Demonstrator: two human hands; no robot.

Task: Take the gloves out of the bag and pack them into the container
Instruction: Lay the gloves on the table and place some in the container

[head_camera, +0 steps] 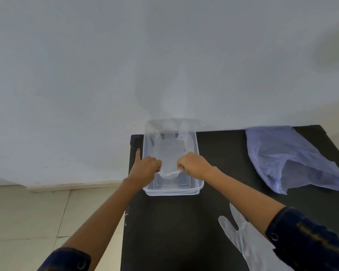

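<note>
A clear plastic container (196, 184) stands at the far left of the black table. Over it I stretch a thin see-through glove (170, 153), its fingers draped past the container's far rim. My left hand (145, 169) pinches the glove's cuff on the left, with the index finger pointing away. On the right side of the cuff, my right hand (194, 164) is closed around the plastic. A second clear glove (241, 237) lies flat on the table near my right forearm. The pale blue plastic bag (290, 159) lies crumpled at the far right, its mouth facing me.
The black table (174, 231) stands against a white wall (164, 55). Its left edge runs just beside the container, with tiled floor (27, 216) below. Dark sleeves cover both my upper forearms.
</note>
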